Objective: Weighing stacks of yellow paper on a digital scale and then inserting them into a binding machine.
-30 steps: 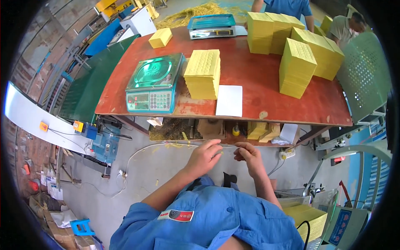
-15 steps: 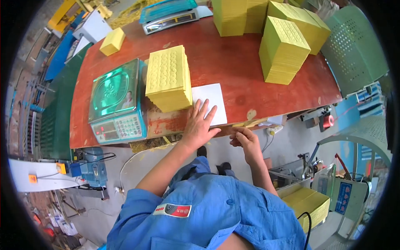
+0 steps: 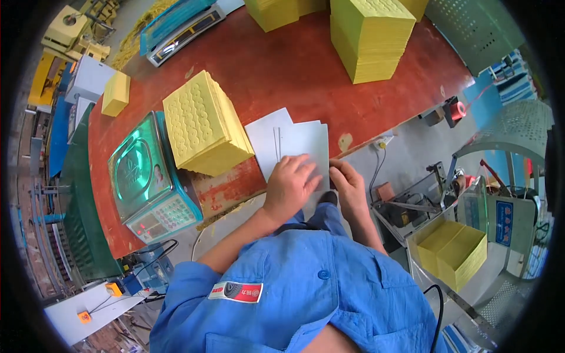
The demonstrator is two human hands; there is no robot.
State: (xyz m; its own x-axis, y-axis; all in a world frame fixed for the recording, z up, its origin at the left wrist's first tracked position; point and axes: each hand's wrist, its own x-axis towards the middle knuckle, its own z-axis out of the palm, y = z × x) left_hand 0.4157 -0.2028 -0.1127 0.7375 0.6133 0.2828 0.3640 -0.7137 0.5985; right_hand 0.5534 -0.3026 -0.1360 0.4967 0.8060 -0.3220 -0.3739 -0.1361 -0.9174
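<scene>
Two white sheets of paper overlap at the front edge of the red table. The left sheet (image 3: 265,130) carries a pair of thin dark lines, and the right sheet (image 3: 313,138) reaches out past the edge. My left hand (image 3: 289,187) rests over the paper, its fingers apart and slightly blurred. At the right sheet's side edge, my right hand (image 3: 349,183) is closed, thumb against the paper. Just left of the sheets stands a tall stack of yellow paper (image 3: 197,126) with embossed rings on top.
A teal digital scale (image 3: 147,176) is left of the stack; a second scale (image 3: 185,32) sits farther back. More yellow stacks (image 3: 374,47) stand at the far right, with a small yellow block (image 3: 116,94) at left. A perforated green guard (image 3: 477,32) borders the table's right end.
A second white sheet now shows over the table edge. My right hand has come to its side edge, and my left hand has lifted from lying flat. The view has turned.
</scene>
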